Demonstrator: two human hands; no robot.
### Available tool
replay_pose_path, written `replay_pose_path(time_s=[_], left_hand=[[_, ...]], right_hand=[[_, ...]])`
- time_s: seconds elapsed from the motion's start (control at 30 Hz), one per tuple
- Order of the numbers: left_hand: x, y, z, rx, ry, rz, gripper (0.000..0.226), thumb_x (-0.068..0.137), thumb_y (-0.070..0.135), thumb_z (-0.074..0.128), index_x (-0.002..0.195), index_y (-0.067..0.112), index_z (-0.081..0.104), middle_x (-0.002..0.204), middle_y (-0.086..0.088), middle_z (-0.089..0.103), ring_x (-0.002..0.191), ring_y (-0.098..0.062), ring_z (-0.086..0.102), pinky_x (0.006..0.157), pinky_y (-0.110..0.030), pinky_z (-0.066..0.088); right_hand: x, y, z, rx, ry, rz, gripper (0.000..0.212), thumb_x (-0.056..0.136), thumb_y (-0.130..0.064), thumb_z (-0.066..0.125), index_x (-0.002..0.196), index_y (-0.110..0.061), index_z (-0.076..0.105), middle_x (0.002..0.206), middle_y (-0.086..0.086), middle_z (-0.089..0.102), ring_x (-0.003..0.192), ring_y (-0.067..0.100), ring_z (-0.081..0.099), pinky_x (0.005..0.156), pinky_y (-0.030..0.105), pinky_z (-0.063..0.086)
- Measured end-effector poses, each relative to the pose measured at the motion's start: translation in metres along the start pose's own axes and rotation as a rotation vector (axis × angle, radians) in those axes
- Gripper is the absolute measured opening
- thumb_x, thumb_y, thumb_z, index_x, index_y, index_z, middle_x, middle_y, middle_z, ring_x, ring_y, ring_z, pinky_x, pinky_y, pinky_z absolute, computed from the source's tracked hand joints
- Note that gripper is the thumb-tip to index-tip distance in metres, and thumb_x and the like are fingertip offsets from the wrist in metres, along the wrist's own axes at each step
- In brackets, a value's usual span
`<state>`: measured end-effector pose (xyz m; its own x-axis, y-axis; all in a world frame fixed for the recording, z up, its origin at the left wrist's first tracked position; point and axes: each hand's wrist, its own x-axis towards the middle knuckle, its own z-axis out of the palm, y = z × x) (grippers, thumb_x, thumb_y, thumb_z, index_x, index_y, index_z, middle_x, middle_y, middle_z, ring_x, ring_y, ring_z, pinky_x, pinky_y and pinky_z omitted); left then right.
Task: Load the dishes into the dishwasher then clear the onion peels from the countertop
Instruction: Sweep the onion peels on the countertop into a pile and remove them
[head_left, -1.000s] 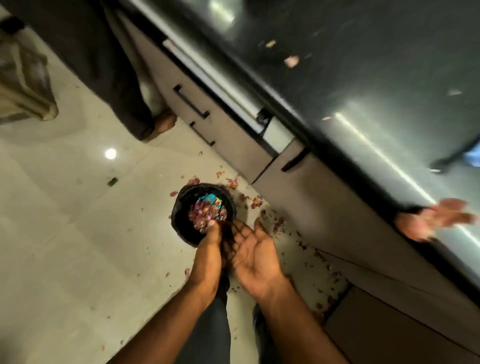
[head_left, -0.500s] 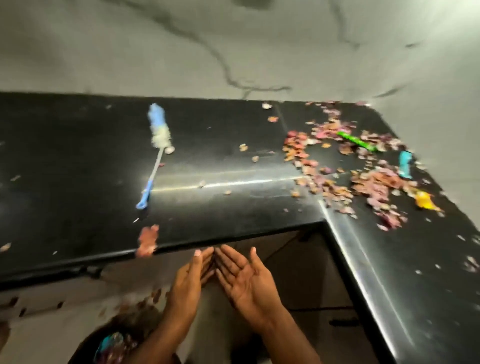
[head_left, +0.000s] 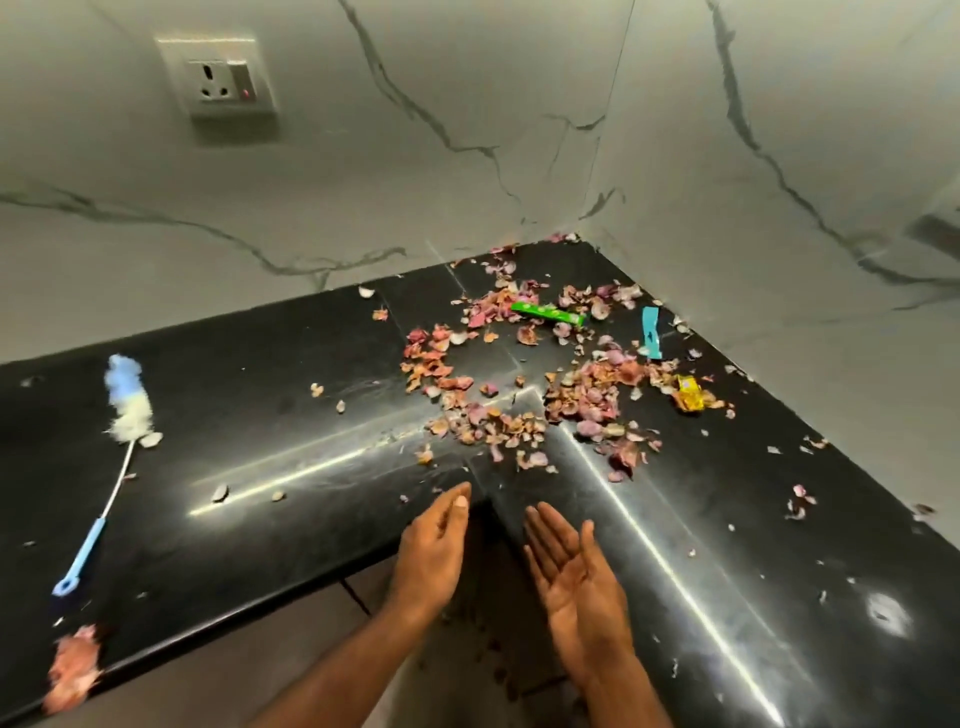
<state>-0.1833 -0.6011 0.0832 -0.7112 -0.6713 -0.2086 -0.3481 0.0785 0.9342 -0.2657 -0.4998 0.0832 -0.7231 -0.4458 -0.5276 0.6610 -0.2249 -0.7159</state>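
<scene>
Nearest the camera, at lower centre of the frame, both hands are empty. The left hand (head_left: 434, 551) is flat with fingers straight, its tips just over the tabletop (head_left: 260, 519) edge. The right hand (head_left: 576, 566) is palm-up, fingers relaxed and spread, holding nothing.

Change noted: a second ago the same hands hung over a black bin on the floor, with peels inside it; half a second ago they were rising below the tabletop edge. They now sit at the inner corner of the L-shaped top. Judgement — one load has been dumped and the hands are back for another; the peel-clearing stage is under way, not finished.

Beyond the fingertips lie the onion peels (head_left: 498, 421), in a loose ring-shaped scatter at centre frame, reaching back toward the wall corner. The mass has no single long axis; its densest band runs from centre toward the right. Strays trail to the right edge, and one clump (head_left: 72, 667) sits at the lower left edge.

Mixed in, further back: a yellow wrapper (head_left: 690, 393), a blue wrapper (head_left: 651, 331) and a green wrapper (head_left: 548, 313) lying left-to-right.

At left, a bottle brush (head_left: 111, 467) lies — head toward the wall, handle toward the camera.
</scene>
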Motion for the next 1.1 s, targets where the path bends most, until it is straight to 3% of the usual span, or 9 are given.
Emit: replay_pose_path(time_s=[0.07,0.13,0.2,0.3,0.4,0.67,0.8,0.93,1.1], left_hand=[[0.014,-0.007,-0.005,0.347,0.070,0.098,0.050,0.108,0.040,0.048,0.157,0.031,0.041,0.143,-0.008,0.061,0.134,-0.020,0.057,0.108,-0.030,0.048],[0.032,-0.024,-0.015,0.713,0.058,0.102,0.076,0.107,0.055,0.037,0.166,0.019,0.006,0.173,-0.013,0.006,0.160,-0.025,0.004,0.130,-0.045,0.013],[0.050,-0.043,-0.026,0.972,0.035,-0.035,0.094,0.101,0.071,0.020,0.163,0.009,-0.013,0.169,-0.016,-0.023,0.156,-0.031,-0.023,0.128,-0.049,-0.008],[0.073,-0.055,-0.031,1.061,0.054,-0.104,0.112,0.087,0.085,-0.004,0.161,0.002,-0.014,0.167,-0.024,-0.023,0.155,-0.037,-0.024,0.127,-0.054,-0.009],[0.104,-0.048,-0.018,1.050,0.032,-0.018,0.111,0.085,0.085,-0.008,0.160,0.004,-0.017,0.166,-0.024,-0.025,0.153,-0.038,-0.028,0.127,-0.054,-0.011],[0.191,0.000,0.059,0.954,-0.154,0.223,0.092,0.100,0.073,0.003,0.162,0.009,-0.018,0.169,-0.015,-0.021,0.156,-0.033,-0.023,0.124,-0.050,-0.018],[0.215,0.021,0.083,0.577,-0.386,0.372,0.077,0.105,0.065,0.009,0.165,0.021,-0.009,0.171,0.002,-0.019,0.158,-0.013,-0.019,0.130,-0.045,-0.005],[0.228,0.037,0.063,0.215,-0.323,0.340,0.051,0.111,0.049,0.035,0.157,0.030,0.040,0.168,-0.001,0.029,0.154,-0.015,0.028,0.124,-0.034,0.024],[0.246,0.028,0.006,0.106,-0.083,0.438,0.024,0.100,0.022,0.069,0.123,0.022,0.072,0.122,0.008,0.073,0.105,0.005,0.069,0.092,-0.028,0.060]], right_hand=[[-0.001,-0.018,-0.052,0.099,0.008,0.000,0.051,0.107,-0.045,0.039,0.135,-0.011,0.065,0.139,0.007,0.067,0.135,0.017,0.058,0.120,0.037,0.036],[0.010,-0.036,-0.059,0.017,-0.020,-0.122,0.045,0.108,-0.043,0.040,0.130,-0.014,0.067,0.139,0.006,0.067,0.134,0.017,0.058,0.116,0.035,0.040],[0.024,-0.034,-0.058,-0.068,0.093,-0.160,0.046,0.103,-0.053,0.047,0.128,-0.020,0.066,0.140,0.002,0.066,0.135,0.015,0.057,0.116,0.035,0.040],[0.041,-0.046,-0.068,-0.252,0.222,-0.262,0.063,0.086,-0.075,0.061,0.129,-0.029,0.067,0.142,-0.004,0.063,0.135,0.012,0.056,0.116,0.035,0.040],[0.052,-0.049,-0.076,-0.576,0.400,-0.336,0.040,0.108,-0.044,0.049,0.144,-0.030,0.060,0.152,-0.007,0.055,0.142,0.013,0.048,0.120,0.041,0.038],[0.107,-0.038,-0.072,-1.243,0.400,-0.485,0.061,0.109,-0.043,0.043,0.165,-0.027,0.023,0.172,-0.009,0.014,0.158,0.005,0.008,0.130,0.039,0.014],[0.124,-0.026,-0.044,-1.384,0.291,-0.579,0.063,0.109,-0.042,0.038,0.165,-0.021,0.021,0.173,-0.002,0.012,0.159,0.008,0.002,0.131,0.043,0.014],[0.138,-0.020,-0.022,-1.555,0.187,-0.609,0.066,0.108,-0.047,0.027,0.166,-0.019,0.015,0.173,-0.003,0.003,0.158,0.005,-0.010,0.131,0.040,0.005],[0.140,-0.020,0.019,-1.662,-0.090,-0.729,0.061,0.112,-0.040,0.032,0.166,-0.018,0.014,0.173,-0.003,-0.002,0.158,0.006,-0.013,0.131,0.036,0.001]])
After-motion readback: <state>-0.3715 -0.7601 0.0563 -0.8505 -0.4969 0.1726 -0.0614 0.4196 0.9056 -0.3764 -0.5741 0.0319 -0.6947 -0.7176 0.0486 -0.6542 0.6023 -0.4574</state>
